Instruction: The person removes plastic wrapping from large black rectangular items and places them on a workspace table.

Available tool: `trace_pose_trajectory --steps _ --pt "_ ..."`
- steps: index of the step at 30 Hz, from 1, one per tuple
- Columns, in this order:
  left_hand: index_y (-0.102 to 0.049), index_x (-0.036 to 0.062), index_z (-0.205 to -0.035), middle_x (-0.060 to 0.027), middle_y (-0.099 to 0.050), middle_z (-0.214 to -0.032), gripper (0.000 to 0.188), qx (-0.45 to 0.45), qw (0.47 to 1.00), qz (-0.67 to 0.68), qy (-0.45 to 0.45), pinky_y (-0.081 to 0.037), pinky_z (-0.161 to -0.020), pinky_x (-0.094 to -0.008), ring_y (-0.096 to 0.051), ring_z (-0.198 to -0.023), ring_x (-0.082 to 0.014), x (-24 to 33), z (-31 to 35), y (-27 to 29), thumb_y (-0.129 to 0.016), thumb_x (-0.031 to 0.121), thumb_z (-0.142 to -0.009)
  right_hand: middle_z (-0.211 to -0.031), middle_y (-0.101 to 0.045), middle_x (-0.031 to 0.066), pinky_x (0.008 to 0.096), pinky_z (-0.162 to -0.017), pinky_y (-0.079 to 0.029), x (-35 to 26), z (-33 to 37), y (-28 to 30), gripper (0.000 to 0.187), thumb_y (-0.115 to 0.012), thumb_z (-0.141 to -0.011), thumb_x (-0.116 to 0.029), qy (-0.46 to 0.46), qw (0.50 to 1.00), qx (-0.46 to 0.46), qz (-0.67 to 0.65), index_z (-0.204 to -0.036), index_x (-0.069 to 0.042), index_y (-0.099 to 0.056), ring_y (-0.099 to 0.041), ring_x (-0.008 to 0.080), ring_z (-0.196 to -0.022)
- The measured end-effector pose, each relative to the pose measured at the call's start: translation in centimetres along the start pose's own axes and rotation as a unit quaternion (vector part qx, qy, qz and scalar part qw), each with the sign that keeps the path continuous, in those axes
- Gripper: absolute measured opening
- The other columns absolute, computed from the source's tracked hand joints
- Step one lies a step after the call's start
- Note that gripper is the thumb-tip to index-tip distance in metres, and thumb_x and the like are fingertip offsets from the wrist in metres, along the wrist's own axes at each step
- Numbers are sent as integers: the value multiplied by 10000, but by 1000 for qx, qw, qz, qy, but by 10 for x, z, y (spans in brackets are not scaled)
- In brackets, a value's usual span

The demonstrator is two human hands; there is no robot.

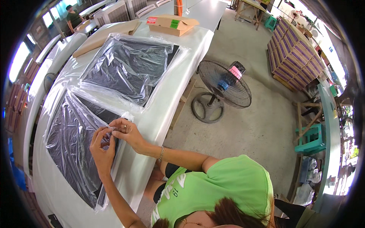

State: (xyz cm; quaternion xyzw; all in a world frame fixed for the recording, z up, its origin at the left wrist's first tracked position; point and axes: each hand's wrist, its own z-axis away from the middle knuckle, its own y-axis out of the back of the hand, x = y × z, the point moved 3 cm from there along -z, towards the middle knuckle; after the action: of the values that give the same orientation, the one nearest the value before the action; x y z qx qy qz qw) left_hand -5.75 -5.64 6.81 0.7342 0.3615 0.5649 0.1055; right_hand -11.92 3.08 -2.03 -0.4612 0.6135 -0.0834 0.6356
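Note:
Two flat black panels lie on the white-covered table, each under clear wrinkled plastic. My left hand [102, 150] and my right hand [130, 133] meet over the right edge of the nearer panel [72, 148]. The fingertips of both are pinched together on the clear plastic wrap [85, 114], which is drawn up in folds toward them. Exactly how the film sits between the fingers is hard to make out. Beyond it, the farther wrapped panel [129, 66] lies flat, its black right edge partly showing past the film.
An open cardboard box [171, 27] and brown paper [102, 40] are at the table's far end. A standing fan [224, 84] is on the floor to the right. Farther right are a striped stack [294, 55] and green stools [311, 140]. Another person [73, 18] stands far left.

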Motion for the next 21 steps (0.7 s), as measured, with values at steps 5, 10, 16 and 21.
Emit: trace_pose_trajectory --steps 5,10,16,21 --pt "-629 13 -947 -78 -609 -976 174 -22 996 -66 -61 -457 -638 -261 -579 -762 -145 3 -5 6 -602 -18 -777 -1030 -595 12 248 -842 -453 1 1 -4 258 -624 -854 -38 -6 1000 6 -22 -1100 -43 -546 -560 89 -964" --pt "-613 31 -955 -60 -605 -994 161 -34 997 -51 -44 -471 -651 -258 -566 -773 -145 -4 -5 10 -600 -4 -798 -1030 -599 12 249 -847 -448 3 1 -8 244 -628 -863 -64 -11 1000 2 -16 -1093 -46 -549 -560 86 -959" --pt "-616 22 -944 -46 -600 -984 147 -46 999 -2 -11 -478 -656 -234 -576 -822 -125 -13 -7 7 -587 -22 -806 -1011 -595 4 243 -834 -454 8 -2 0 240 -636 -860 -73 -9 1000 3 3 -1085 -47 -556 -559 82 -952" --pt "-630 8 -931 -73 -608 -970 150 -21 1000 14 -15 -479 -630 -241 -594 -809 -156 -35 -7 14 -573 -42 -801 -1011 -591 4 238 -836 -458 12 -3 -1 248 -647 -851 -72 -18 1000 6 20 -1083 -51 -560 -561 84 -947"
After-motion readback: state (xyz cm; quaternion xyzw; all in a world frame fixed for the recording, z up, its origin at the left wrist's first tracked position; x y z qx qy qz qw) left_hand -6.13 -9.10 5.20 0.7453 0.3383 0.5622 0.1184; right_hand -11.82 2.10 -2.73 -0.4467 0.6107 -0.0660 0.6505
